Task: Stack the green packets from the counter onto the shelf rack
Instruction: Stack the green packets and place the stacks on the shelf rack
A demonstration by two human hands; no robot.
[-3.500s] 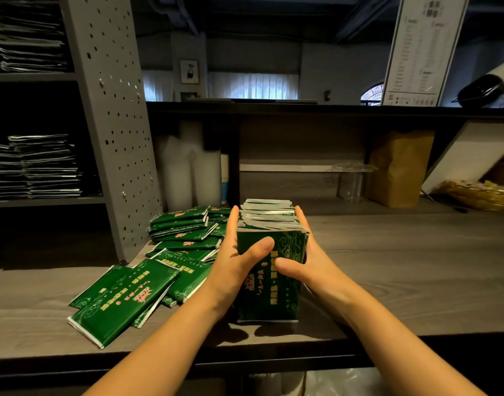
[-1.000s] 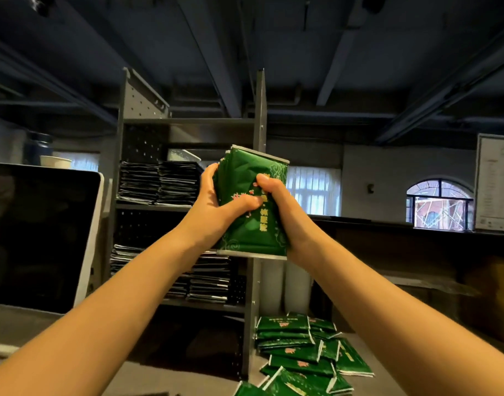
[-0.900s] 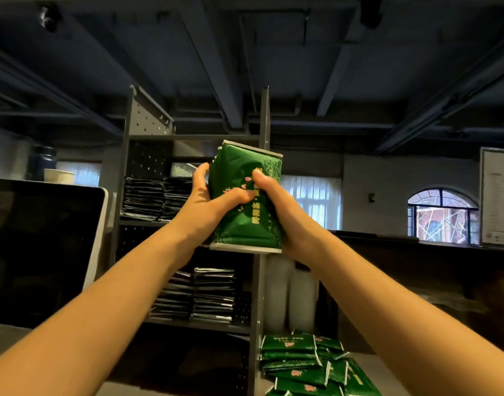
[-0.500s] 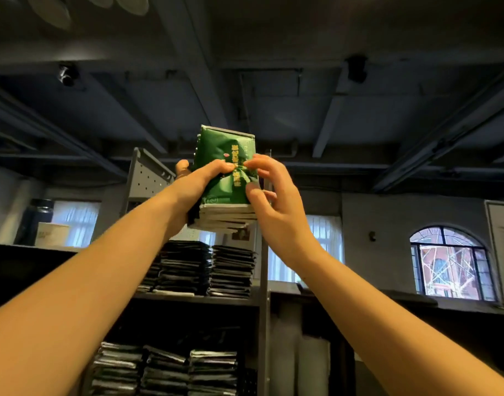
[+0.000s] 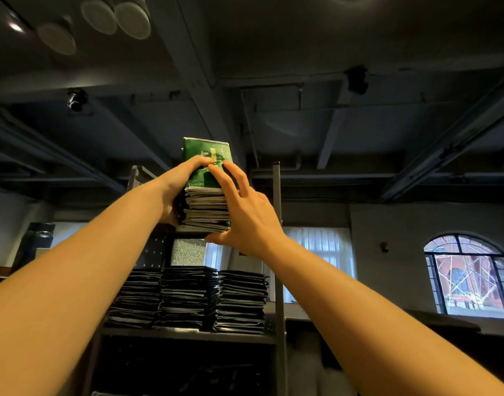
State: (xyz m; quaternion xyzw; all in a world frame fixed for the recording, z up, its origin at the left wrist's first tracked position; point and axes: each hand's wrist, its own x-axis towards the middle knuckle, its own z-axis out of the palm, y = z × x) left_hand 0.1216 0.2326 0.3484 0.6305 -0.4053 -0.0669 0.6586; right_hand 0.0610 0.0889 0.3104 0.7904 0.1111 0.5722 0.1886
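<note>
Both hands raised overhead, clasping 1 stack of green packets (image 5: 206,192) at the top of the shelf rack (image 5: 278,252). The left hand (image 5: 178,185) grips its left side, thumb over the top packet; the right hand (image 5: 245,215) presses its right side and underside. Below the hands, 3 dark packet piles (image 5: 188,298) fill a shelf.

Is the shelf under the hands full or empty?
Full. Three tall piles of dark packets fill that shelf side by side.
</note>
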